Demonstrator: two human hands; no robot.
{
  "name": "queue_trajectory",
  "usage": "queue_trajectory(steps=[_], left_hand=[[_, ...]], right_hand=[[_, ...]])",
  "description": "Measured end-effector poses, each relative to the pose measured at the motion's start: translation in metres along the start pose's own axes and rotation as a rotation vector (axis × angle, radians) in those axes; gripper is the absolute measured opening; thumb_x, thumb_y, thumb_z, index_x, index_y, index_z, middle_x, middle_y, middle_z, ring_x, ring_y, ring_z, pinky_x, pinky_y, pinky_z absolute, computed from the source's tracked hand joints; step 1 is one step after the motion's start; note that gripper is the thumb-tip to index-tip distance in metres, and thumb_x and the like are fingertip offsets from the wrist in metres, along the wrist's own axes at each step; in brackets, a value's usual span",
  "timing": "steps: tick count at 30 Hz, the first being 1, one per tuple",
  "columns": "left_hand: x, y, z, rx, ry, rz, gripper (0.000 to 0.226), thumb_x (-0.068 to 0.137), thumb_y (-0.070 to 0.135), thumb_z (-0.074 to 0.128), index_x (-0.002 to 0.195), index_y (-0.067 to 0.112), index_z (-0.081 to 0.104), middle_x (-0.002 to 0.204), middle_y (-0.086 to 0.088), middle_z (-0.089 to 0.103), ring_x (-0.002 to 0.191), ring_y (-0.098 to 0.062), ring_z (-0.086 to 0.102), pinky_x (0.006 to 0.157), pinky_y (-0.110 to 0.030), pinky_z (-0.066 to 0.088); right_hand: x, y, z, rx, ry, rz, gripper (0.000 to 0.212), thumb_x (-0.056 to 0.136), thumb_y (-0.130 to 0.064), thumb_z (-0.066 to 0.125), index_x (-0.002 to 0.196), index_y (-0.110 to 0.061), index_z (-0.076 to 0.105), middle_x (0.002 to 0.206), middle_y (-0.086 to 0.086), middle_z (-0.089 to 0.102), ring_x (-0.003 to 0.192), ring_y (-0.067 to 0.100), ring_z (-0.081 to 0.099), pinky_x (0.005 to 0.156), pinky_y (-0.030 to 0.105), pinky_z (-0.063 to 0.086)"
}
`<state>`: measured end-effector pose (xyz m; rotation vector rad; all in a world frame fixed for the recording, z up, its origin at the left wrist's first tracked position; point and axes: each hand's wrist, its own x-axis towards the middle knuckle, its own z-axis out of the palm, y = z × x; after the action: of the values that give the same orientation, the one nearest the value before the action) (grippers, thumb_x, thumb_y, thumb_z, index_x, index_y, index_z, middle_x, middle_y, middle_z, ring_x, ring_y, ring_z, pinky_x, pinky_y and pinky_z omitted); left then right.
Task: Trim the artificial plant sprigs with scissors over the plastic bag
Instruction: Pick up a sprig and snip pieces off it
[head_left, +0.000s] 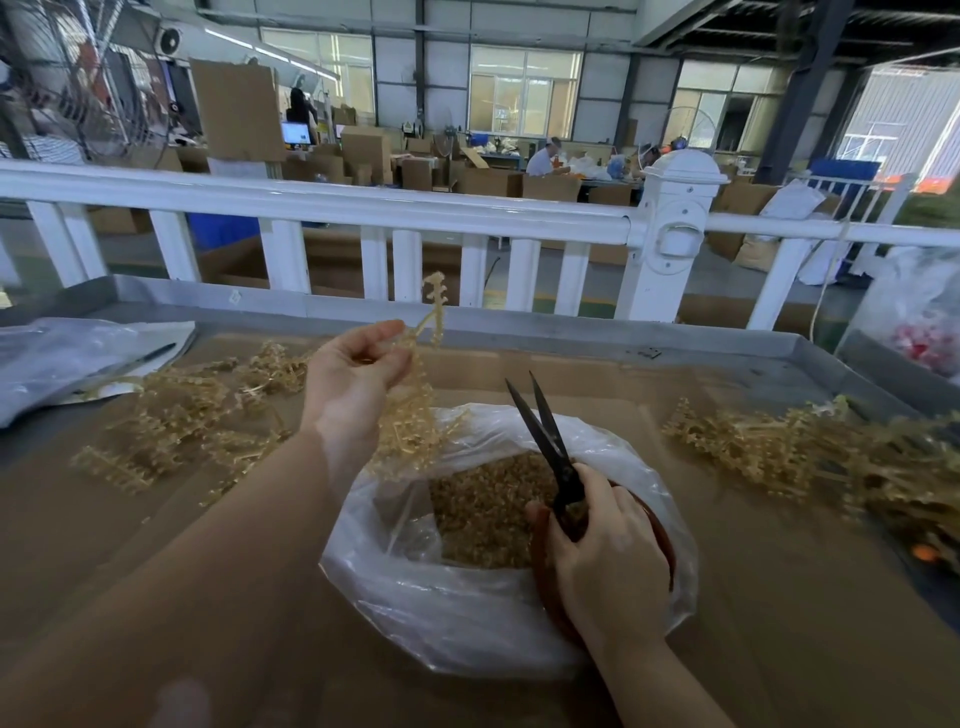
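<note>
scissors (550, 457) handles: hidden in right hand (608, 545) | right sprig pile (831, 457): blurred, perhaps untrimmed

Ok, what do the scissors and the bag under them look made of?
Scissors: dark, dull metal blades, likely steel with a blackened finish; no shine.
Plastic bag: thin translucent film, glossy and wrinkled, contents showing through.
</note>
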<state>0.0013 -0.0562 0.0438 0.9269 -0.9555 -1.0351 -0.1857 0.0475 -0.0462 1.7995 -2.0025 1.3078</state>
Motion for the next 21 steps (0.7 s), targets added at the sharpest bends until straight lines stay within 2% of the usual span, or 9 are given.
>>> queue_trajectory(steps=[3, 7, 10, 14, 16, 18, 19, 21], left_hand=[[0.003, 0.006, 0.001, -0.232, 0.013, -0.121, 0.023, 0.088, -0.014, 0.052, 0.096, 0.004, 0.064, 0.083, -0.006, 0.055, 0.077, -0.011, 0.064, 0.071, -0.016, 0.055], [0.001, 0.004, -0.003, -0.232, -0.060, -0.106, 0.027, 0.087, -0.016, 0.050, 0.102, 0.002, 0.063, 0.084, -0.008, 0.053, 0.082, -0.014, 0.064, 0.074, -0.017, 0.055], [-0.004, 0.000, -0.007, -0.198, -0.102, -0.092, 0.033, 0.087, -0.017, 0.048, 0.115, -0.002, 0.058, 0.076, -0.004, 0.048, 0.074, -0.009, 0.062, 0.075, -0.017, 0.055], [-0.001, 0.012, -0.008, -0.333, -0.116, -0.063, 0.034, 0.086, -0.017, 0.048, 0.111, 0.003, 0.062, 0.077, -0.003, 0.049, 0.072, -0.008, 0.063, 0.082, -0.022, 0.055], [-0.001, 0.017, -0.008, -0.159, -0.147, 0.065, 0.034, 0.086, -0.014, 0.053, 0.107, 0.010, 0.065, 0.073, -0.001, 0.051, 0.070, -0.007, 0.062, 0.083, -0.019, 0.053], [-0.009, 0.017, -0.005, 0.226, -0.206, 0.199, 0.027, 0.086, -0.007, 0.059, 0.098, 0.015, 0.068, 0.082, -0.002, 0.062, 0.079, -0.010, 0.065, 0.080, -0.015, 0.052], [-0.015, 0.014, -0.004, 0.373, -0.235, 0.240, 0.023, 0.086, -0.005, 0.060, 0.091, 0.017, 0.067, 0.092, -0.005, 0.067, 0.086, -0.012, 0.066, 0.080, -0.017, 0.052], [-0.020, 0.007, -0.004, 0.540, -0.306, 0.297, 0.034, 0.085, -0.004, 0.063, 0.074, 0.028, 0.062, 0.101, -0.012, 0.066, 0.095, -0.020, 0.064, 0.087, -0.025, 0.051]], right_hand=[[0.000, 0.000, 0.000, 0.005, -0.002, -0.008, 0.041, 0.082, -0.035, 0.072, 0.113, -0.011, 0.065, 0.092, 0.003, 0.068, 0.087, 0.023, 0.064, 0.069, 0.032, 0.051], [0.000, 0.000, -0.001, 0.005, -0.012, -0.015, 0.042, 0.083, -0.036, 0.070, 0.116, -0.011, 0.064, 0.092, 0.002, 0.067, 0.087, 0.022, 0.063, 0.069, 0.033, 0.051], [0.000, 0.000, -0.002, 0.001, -0.030, -0.015, 0.042, 0.084, -0.037, 0.070, 0.117, -0.012, 0.063, 0.094, 0.001, 0.066, 0.089, 0.022, 0.063, 0.070, 0.035, 0.053], [0.000, 0.001, 0.000, -0.014, -0.032, -0.012, 0.042, 0.083, -0.036, 0.071, 0.118, -0.013, 0.063, 0.094, 0.001, 0.066, 0.089, 0.021, 0.063, 0.070, 0.034, 0.053], [0.000, 0.001, 0.000, -0.015, -0.027, -0.013, 0.042, 0.083, -0.036, 0.071, 0.117, -0.013, 0.063, 0.093, 0.001, 0.066, 0.088, 0.021, 0.063, 0.069, 0.034, 0.052], [0.000, 0.002, 0.001, -0.016, -0.025, -0.007, 0.043, 0.082, -0.036, 0.073, 0.116, -0.013, 0.064, 0.093, 0.001, 0.067, 0.088, 0.022, 0.063, 0.068, 0.033, 0.052], [0.000, 0.002, 0.001, -0.017, -0.027, -0.004, 0.043, 0.081, -0.036, 0.073, 0.116, -0.012, 0.064, 0.094, 0.002, 0.067, 0.089, 0.022, 0.064, 0.068, 0.033, 0.052], [0.000, 0.001, 0.000, -0.015, -0.023, -0.005, 0.044, 0.082, -0.037, 0.073, 0.117, -0.013, 0.064, 0.094, 0.001, 0.067, 0.090, 0.022, 0.063, 0.069, 0.033, 0.052]])
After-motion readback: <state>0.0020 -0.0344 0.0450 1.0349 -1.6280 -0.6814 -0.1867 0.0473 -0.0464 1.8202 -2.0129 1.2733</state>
